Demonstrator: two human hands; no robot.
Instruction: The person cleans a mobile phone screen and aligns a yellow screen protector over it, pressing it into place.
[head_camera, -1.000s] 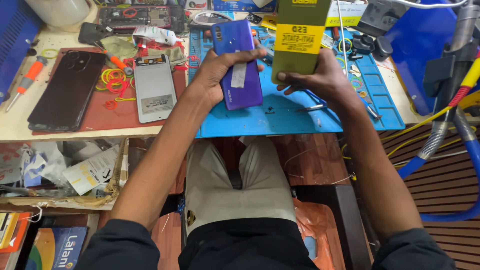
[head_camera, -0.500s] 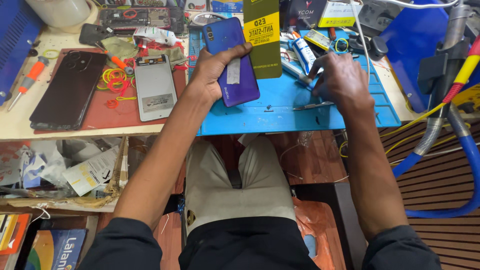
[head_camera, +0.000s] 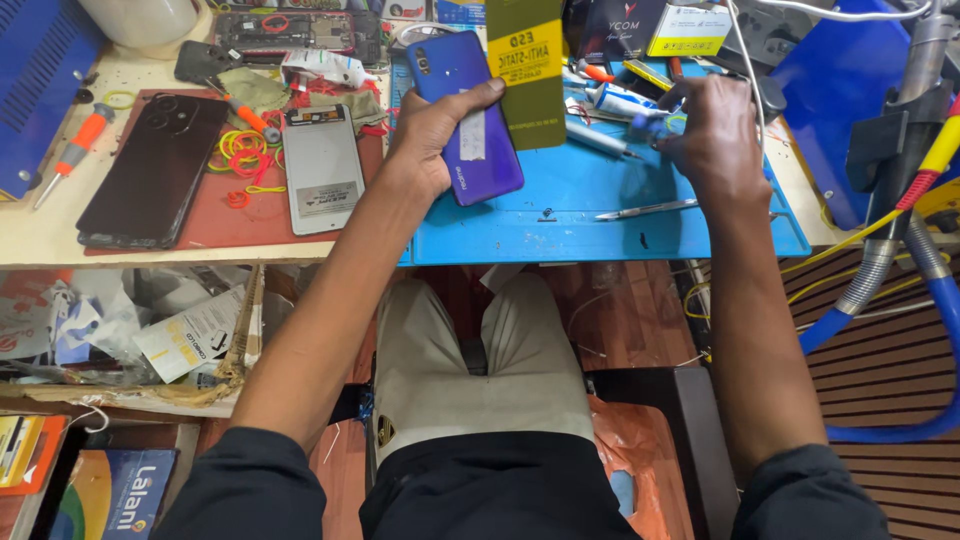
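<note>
Left hand (head_camera: 432, 135) fingers clamped on purple phone (head_camera: 466, 115); right hand (head_camera: 712, 130) fingers curled among tools, grip unclear.

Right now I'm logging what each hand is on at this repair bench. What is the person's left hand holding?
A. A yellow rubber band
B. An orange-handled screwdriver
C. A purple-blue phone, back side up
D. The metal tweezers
C: the left hand is wrapped around the purple-blue phone, its camera side facing up, over the blue mat; the tweezers lie untouched on the mat.
</note>
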